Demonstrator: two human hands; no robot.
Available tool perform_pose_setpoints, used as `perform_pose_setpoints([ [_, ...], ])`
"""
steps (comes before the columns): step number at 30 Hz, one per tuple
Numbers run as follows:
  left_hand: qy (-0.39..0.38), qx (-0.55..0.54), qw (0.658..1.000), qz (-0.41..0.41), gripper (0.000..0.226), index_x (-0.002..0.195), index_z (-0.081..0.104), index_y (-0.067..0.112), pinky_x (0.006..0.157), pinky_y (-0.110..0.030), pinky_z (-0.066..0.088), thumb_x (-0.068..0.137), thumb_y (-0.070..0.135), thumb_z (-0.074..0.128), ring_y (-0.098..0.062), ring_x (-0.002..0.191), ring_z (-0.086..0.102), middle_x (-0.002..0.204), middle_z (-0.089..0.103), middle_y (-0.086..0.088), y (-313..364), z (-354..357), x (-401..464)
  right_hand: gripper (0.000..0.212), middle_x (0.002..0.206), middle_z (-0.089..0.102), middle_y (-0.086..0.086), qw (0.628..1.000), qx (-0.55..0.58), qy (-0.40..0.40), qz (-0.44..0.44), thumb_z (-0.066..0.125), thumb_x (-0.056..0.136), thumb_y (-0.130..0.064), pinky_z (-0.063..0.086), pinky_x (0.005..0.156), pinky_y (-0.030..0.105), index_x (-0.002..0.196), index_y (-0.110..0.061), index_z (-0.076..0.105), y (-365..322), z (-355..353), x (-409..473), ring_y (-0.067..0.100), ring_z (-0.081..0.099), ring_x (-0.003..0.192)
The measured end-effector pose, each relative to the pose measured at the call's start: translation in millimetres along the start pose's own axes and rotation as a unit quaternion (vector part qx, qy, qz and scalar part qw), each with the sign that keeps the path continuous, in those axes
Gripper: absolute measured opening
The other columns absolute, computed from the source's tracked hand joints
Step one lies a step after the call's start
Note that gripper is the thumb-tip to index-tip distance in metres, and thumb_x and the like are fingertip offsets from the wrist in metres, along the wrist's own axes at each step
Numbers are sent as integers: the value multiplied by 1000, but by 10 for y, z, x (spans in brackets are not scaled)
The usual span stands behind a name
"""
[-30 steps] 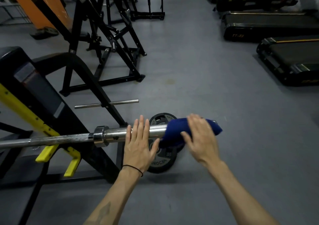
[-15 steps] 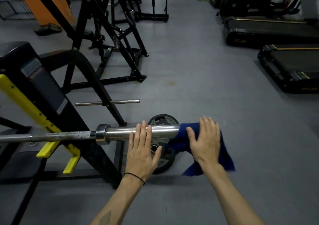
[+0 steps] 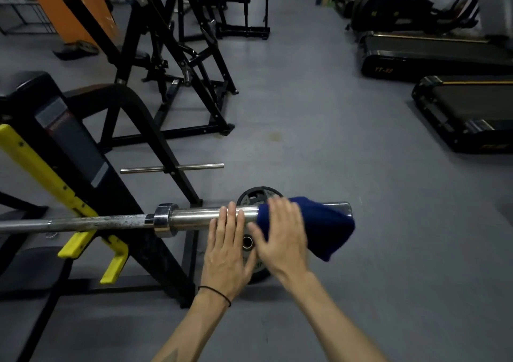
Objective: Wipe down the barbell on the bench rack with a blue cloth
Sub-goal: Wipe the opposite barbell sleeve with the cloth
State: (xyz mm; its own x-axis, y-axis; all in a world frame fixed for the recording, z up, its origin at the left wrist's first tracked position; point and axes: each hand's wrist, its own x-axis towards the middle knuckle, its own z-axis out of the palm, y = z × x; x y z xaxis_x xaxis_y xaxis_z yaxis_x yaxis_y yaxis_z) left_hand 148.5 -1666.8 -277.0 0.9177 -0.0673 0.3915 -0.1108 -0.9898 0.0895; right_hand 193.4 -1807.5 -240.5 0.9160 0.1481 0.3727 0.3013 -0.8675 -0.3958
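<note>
Bare forearms, thin black band (image 3: 215, 293) round left wrist, faint tattoo (image 3: 169, 357) on left forearm

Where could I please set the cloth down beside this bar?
Bare grey floor lies open between the barbell's cloth-draped end and the treadmills. It is crowded under the sleeve, where a weight plate leans, and leftward around the bench rack.

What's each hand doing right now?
Left hand: open, fingers resting on the barbell.
Right hand: open, pressing the blue cloth on it.
</note>
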Motion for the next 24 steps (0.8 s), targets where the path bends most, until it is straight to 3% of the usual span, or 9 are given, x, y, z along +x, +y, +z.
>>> perform_pose_setpoints([
  [2, -1, -1, 1000, 8, 81, 159, 20, 1, 125, -51, 15, 97, 47, 45, -32, 157, 10, 169, 9, -17, -25, -2, -11, 73, 152, 52, 13, 993, -10, -50, -107, 33, 104, -61, 32, 122, 46, 149, -6, 49, 99, -84, 65, 28, 45, 143],
  [4, 4, -3, 1000, 24, 78, 159, 24, 2, 125, -52, 17, 98, 45, 47, -31, 156, 14, 169, 15, -16, -82, -18, -17, 68, 145, 58, 14, 990, -42, -57, -119, 38, 103, -57, 36, 119, 43, 144, -6, 55, 513, -215, 141, 30, 52, 135],
  [8, 33, -28, 999, 26, 62, 149, 47, 7, 124, -53, 21, 99, 44, 47, -30, 147, 38, 156, 44, -13, -147, -127, 118, 77, 132, 65, 19, 996, -70, 38, 47, 26, 104, -60, 33, 117, 48, 130, 2, 63, 1059, -375, 139, 39, 57, 126],
  [11, 29, -45, 998, 14, 54, 137, 57, 7, 125, -50, 22, 101, 45, 44, -31, 135, 50, 141, 55, -14, -178, -206, 337, 68, 128, 64, 21, 990, -29, 80, 111, 35, 103, -56, 31, 118, 54, 124, 2, 64, 475, -94, 132, 41, 56, 125],
  [14, -2, -29, 999, 13, 58, 142, 54, 6, 124, -49, 19, 102, 44, 37, -31, 145, 40, 153, 47, -16, -209, -207, 535, 70, 140, 61, 16, 1000, 7, 28, 4, 30, 106, -57, 26, 121, 48, 136, -2, 60, -45, 103, 43, 33, 52, 135],
  [17, -21, -28, 999, 4, 64, 148, 47, 6, 125, -48, 14, 103, 48, 31, -31, 151, 30, 161, 36, -17, -271, -177, 640, 63, 134, 65, 15, 995, -29, -3, -92, 36, 106, -52, 35, 116, 43, 134, -3, 63, 440, -81, 128, 32, 58, 126],
  [21, -58, 6, 998, -33, 75, 154, 35, 8, 125, -54, 17, 104, 61, 15, -28, 155, 19, 165, 26, -15, -274, -88, 582, 60, 114, 69, 18, 991, -56, 77, 90, 37, 103, -49, 37, 112, 50, 114, 2, 67, 912, -341, 191, 40, 62, 109],
  [23, -69, 6, 997, -37, 80, 155, 33, 8, 125, -54, 15, 103, 64, 13, -27, 155, 17, 165, 25, -14, -237, -54, 560, 69, 125, 66, 20, 981, -57, 73, 170, 31, 104, -55, 29, 120, 50, 122, 3, 65, 502, -140, 199, 39, 57, 122],
  [24, -69, 7, 997, -34, 81, 156, 32, 7, 125, -53, 14, 102, 65, 12, -27, 156, 16, 166, 23, -14, -228, -43, 541, 72, 134, 63, 19, 985, -46, 50, 159, 28, 105, -58, 23, 124, 49, 130, 1, 62, 247, -48, 168, 36, 52, 132],
])
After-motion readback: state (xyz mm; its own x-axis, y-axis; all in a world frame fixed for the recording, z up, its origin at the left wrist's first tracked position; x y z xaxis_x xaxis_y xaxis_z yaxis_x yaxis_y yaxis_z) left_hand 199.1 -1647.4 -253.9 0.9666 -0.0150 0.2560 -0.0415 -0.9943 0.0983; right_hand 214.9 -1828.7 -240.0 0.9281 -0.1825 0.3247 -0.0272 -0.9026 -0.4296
